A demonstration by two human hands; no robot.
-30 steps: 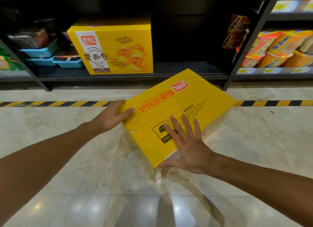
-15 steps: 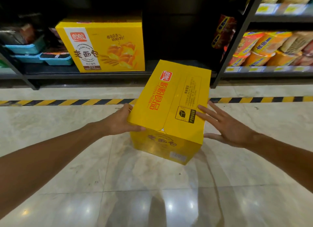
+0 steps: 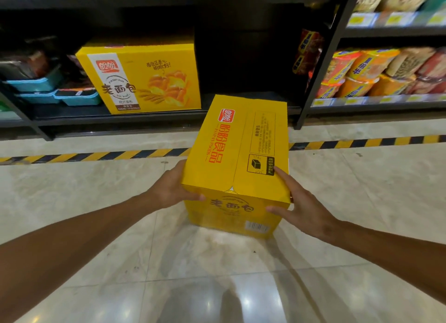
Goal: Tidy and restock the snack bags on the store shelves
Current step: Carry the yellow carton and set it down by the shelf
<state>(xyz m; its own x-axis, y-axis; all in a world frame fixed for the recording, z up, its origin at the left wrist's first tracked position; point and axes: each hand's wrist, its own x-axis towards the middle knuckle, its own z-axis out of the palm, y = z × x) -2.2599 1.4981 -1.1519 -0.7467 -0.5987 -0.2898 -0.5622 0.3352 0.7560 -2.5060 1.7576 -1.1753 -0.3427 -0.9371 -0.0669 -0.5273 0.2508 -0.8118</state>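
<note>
A yellow bread carton with red lettering stands upright low over the marble floor, its long side pointing at the shelf. My left hand grips its near left corner, thumb across the front face. My right hand holds the near right corner, index finger on the top and thumb on the front. Whether the carton touches the floor I cannot tell. A matching yellow carton stands on the bottom shelf, front face out. A dark gap lies on the shelf to its right.
Blue trays of packed goods sit left of the shelved carton. Orange and red snack bags fill the right bay behind a black upright; a few bags hang beside it. A black-yellow floor stripe runs before the shelves.
The carton turned from lying slanted to upright with its long side facing the shelf. My right hand left the top and took the right corner; my left thumb wrapped the front.
</note>
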